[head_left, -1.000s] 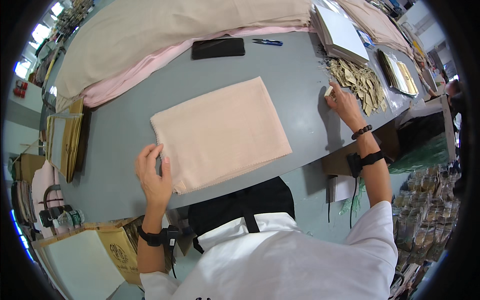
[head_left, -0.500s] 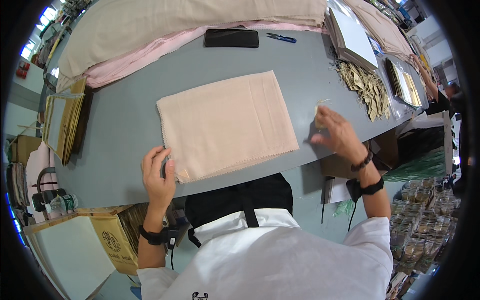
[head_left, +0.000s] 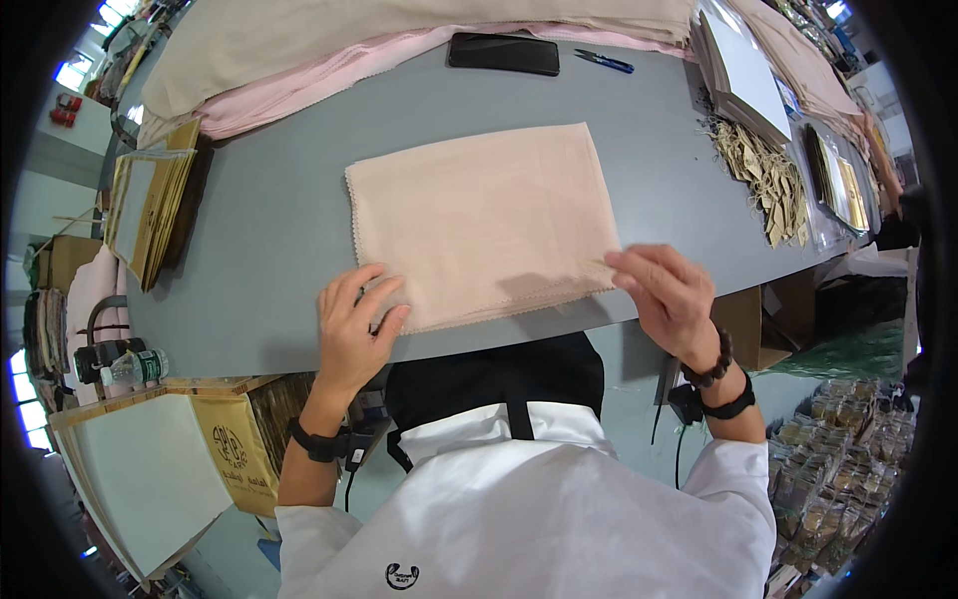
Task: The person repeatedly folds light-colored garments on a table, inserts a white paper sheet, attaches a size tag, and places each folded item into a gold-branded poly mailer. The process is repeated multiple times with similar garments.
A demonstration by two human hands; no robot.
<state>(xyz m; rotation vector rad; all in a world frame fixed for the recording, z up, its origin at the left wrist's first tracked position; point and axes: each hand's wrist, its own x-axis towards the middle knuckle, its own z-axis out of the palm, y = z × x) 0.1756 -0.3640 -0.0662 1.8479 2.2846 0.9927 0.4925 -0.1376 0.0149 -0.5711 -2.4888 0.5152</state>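
A folded pale peach cloth (head_left: 474,215) with scalloped edges lies on the grey table (head_left: 269,230). My left hand (head_left: 357,324) rests at its lower left corner, fingers bent and apart, fingertips touching the edge. My right hand (head_left: 669,299) pinches a small pale tag, mostly hidden by the fingers, over the lower right corner.
Beige and pink fabric (head_left: 399,25) spans the far side, with a black phone (head_left: 504,54) and blue snips (head_left: 604,61) before it. Brown envelopes (head_left: 155,205) stand left. On the right lie a white board stack (head_left: 748,70), a pile of beige tags (head_left: 758,180) and packets (head_left: 838,185).
My right hand has come from beside the tag pile down and left to the cloth's corner, carrying a small tag. My left hand stays at the near left corner; the whole view has shifted.
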